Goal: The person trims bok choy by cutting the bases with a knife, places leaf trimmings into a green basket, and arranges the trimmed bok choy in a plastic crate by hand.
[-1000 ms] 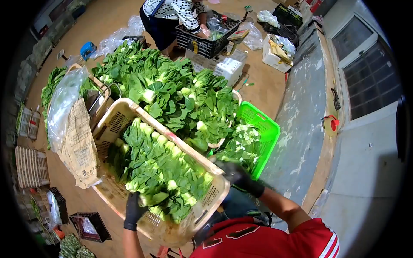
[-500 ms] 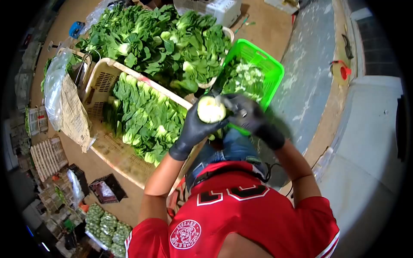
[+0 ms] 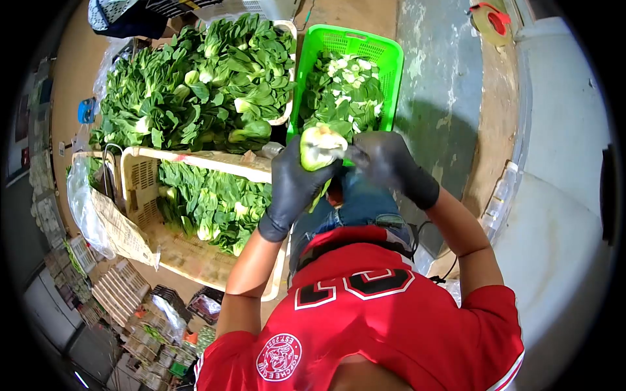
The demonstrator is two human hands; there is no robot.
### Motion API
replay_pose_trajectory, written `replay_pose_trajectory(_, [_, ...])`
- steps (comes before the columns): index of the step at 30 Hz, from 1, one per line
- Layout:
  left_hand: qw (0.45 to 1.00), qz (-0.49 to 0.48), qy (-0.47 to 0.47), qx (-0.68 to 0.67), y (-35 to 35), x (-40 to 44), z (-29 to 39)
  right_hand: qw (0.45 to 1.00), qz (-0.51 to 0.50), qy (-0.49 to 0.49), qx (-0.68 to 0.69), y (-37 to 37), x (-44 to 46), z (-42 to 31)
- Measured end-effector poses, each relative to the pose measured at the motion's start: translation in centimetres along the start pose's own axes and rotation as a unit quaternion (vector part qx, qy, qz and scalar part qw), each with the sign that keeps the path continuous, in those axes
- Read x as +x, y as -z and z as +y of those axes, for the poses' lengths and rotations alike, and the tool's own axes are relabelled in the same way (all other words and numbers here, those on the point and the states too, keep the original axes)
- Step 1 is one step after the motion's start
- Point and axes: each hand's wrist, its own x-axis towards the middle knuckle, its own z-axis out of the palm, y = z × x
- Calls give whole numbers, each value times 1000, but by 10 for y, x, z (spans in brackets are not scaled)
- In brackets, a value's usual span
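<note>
My left hand (image 3: 292, 182), in a black glove, is wrapped round a head of bok choy (image 3: 319, 144), its pale cut base turned up toward me. Close on the right, my right hand (image 3: 391, 166), also in a black glove, is closed on a small knife (image 3: 344, 154). The blade is blurred and lies at the edge of the bok choy's base; most of the handle is hidden in the fist. Just beyond both hands stands a green basket (image 3: 390, 85) with loose leaves and pale trimmed pieces in it.
A large crate heaped with bok choy (image 3: 195, 85) stands at the far left. Nearer is a beige crate (image 3: 189, 251) with bok choy laid in rows. Paper and clear plastic (image 3: 88, 212) hang on its left side. Another person's clothing (image 3: 134, 19) shows at the top left. A tape roll (image 3: 493, 24) lies upper right.
The view has shifted, so the green basket appears higher and further left. The bok choy is tilted more, showing its green side. My right hand remains beside its base. Another person has come into view.
</note>
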Motion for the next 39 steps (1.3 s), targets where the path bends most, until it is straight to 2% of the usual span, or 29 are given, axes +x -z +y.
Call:
replay_pose_trajectory(2, [998,-55,-12,-33,-12,5,-17,995,-25,-77,64,-31,-16,55])
replay_pose_trajectory(3, [997,-63,-24,22,-15,5,-15,986,-45,-145,62,-42,-32,92])
replay_pose_trajectory(4, [997,-80,-5,-14,-22,3,-28,974,-64,-211,60,-47,-43,114])
replay_pose_trajectory(7, [994,-108,-1,-17,-27,10,-41,940,-71,-331,51,-22,-47,97])
replay_pose_trajectory(9, [993,-121,13,6,-32,15,-46,950,27,-194,242,-16,-31,66])
replay_pose_trajectory(10, [992,-122,13,6,-33,16,-43,932,75,-121,333,-14,-23,50])
replay_pose_trajectory(12, [992,-123,12,8,-33,18,-39,947,-29,-162,276,-7,-15,29])
replay_pose_trajectory(13, [992,-124,27,-27,-31,21,-37,926,-18,-170,336,-3,-8,20])
replay_pose_trajectory(16, [946,-145,77,-280,-14,25,-40,848,-93,-225,472,7,7,26])
replay_pose_trajectory(17, [932,-165,93,-309,-7,23,-46,876,-86,-181,439,4,12,31])
replay_pose_trajectory(18, [900,-220,83,-367,-2,22,-51,908,-36,-62,414,-2,19,34])
replay_pose_trajectory(20, [905,-264,122,-312,0,25,-67,890,-89,-89,438,2,26,34])
replay_pose_trajectory(21, [838,-237,191,-453,-7,19,-59,893,-104,-91,429,-2,31,34])
replay_pose_trajectory(22, [819,-227,205,-486,-4,22,-47,898,-138,-153,389,-3,35,37])
replay_pose_trajectory(24, [902,-167,199,-345,-1,27,-65,912,-66,-97,392,-1,47,32])
replay_pose_trajectory(25, [939,-160,160,-260,3,34,-68,921,-51,-72,381,-5,49,33])
replay_pose_trajectory(28, [931,-192,135,-281,4,38,-68,945,-101,-190,248,-6,53,29])
replay_pose_trajectory(29, [927,-186,126,-300,3,40,-71,966,-16,-46,253,-12,55,29])
replay_pose_trajectory(30, [952,-155,92,-248,1,43,-70,972,1,-63,224,-16,54,33])
replay_pose_trajectory(32, [998,-46,2,-52,-3,49,-63,981,37,-92,165,-15,47,45])
replay_pose_trajectory(33, [992,39,-103,67,-5,54,-68,962,37,-191,191,-11,41,47])
replay_pose_trajectory(34, [984,66,-109,121,-5,58,-67,975,35,-181,128,-11,37,56])
replay_pose_trajectory(36, [934,158,-201,249,-2,63,-68,987,37,-155,7,-17,28,82])
replay_pose_trajectory(37, [945,161,-211,193,-2,65,-72,992,61,-113,-6,-19,24,87])
replay_pose_trajectory(38, [966,142,-156,149,-4,64,-81,994,87,-61,-12,-25,23,89])
replay_pose_trajectory(39, [968,178,-147,96,-4,59,-91,989,77,-123,-4,-34,16,107])
